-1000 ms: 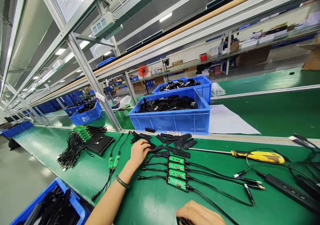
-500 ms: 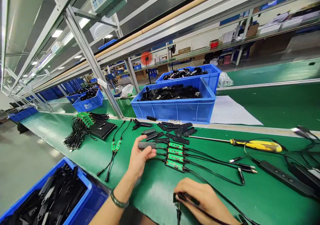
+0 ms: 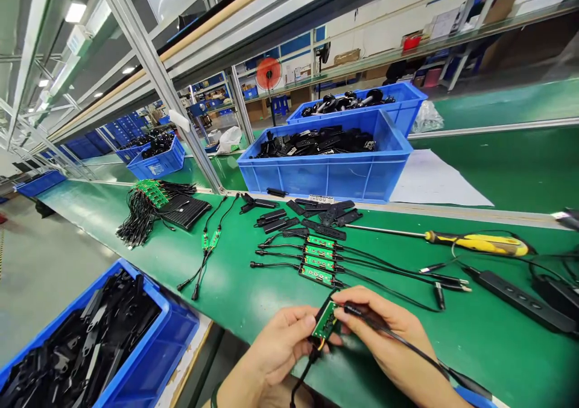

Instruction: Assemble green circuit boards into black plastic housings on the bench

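Observation:
Near the front edge of the bench, my left hand [image 3: 283, 341] pinches a small green circuit board [image 3: 325, 320] between thumb and fingers. A dark casing edge shows along the board's far side. My right hand [image 3: 389, 335] is closed on the black cable [image 3: 355, 310] at the board's upper end, fingertips touching the board. Another black lead [image 3: 312, 355] with thin coloured wires hangs from its lower end. Just beyond lies a row of several wired green boards [image 3: 319, 262] in black casings.
Loose black casings [image 3: 323, 224] lie before a filled blue bin [image 3: 316, 175]. A yellow-handled screwdriver [image 3: 479, 244] lies to the right. Two wired boards [image 3: 210, 239] and a heap of cabled boards [image 3: 154, 194] are leftward. Another blue bin [image 3: 178, 341] stands at lower left.
My left hand has come back from the row, where it held a dark casing, to meet my right hand. The circuit board now shows between both hands. The view has shifted slightly.

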`<state>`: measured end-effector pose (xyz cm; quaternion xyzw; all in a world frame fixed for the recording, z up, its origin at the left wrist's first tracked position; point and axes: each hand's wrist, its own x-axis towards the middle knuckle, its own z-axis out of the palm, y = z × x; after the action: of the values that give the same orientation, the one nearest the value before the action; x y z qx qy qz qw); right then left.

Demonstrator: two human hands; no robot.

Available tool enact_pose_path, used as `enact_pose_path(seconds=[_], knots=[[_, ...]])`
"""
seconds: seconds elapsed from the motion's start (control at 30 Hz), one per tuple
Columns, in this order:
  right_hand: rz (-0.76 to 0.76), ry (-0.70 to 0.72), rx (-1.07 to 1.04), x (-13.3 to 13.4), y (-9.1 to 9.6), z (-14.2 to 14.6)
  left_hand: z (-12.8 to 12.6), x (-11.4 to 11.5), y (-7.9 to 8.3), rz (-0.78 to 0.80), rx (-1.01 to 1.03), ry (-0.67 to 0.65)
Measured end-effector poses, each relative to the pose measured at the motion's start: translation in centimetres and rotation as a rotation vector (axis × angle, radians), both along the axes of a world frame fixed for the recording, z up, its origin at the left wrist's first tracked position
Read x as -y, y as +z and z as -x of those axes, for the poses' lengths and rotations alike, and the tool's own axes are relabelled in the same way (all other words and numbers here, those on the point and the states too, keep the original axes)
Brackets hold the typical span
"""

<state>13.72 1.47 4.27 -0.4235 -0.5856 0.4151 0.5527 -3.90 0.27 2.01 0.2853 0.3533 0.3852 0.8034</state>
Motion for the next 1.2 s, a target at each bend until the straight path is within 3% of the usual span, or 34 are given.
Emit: enact_pose_path(seconds=[0.27, 0.5, 0.63, 0.8, 0.97, 1.2], knots=[[0.081, 0.033, 0.051, -0.2, -0.6, -0.3, -0.7, 0.8, 0.1, 0.111, 0.117, 0.004], [-0.056, 0.111, 0.212, -0.2, -0.8, -0.8, -0.7, 1.2, -0.4, 0.078, 0.090, 0.048], [-0.152, 0.014, 0.258, 0.2, -1.7, -0.4, -0.8, 1.4, -0.2, 0.011, 0.049, 0.052], [-0.047, -0.080, 0.261, 0.7, -3.2, 0.8, -1.0, 1.7, 0.2, -0.203, -0.227, 0.021], [0.208, 0.124, 0.217, 0.6, -3.1, 1.2, -1.0, 2.2, 0.5, -0.461, -0.673, 0.011], [0.185, 0.070, 0.273, 1.0, -2.9, 1.5, -0.8, 2.3, 0.8, -0.590, -0.868, -0.075]])
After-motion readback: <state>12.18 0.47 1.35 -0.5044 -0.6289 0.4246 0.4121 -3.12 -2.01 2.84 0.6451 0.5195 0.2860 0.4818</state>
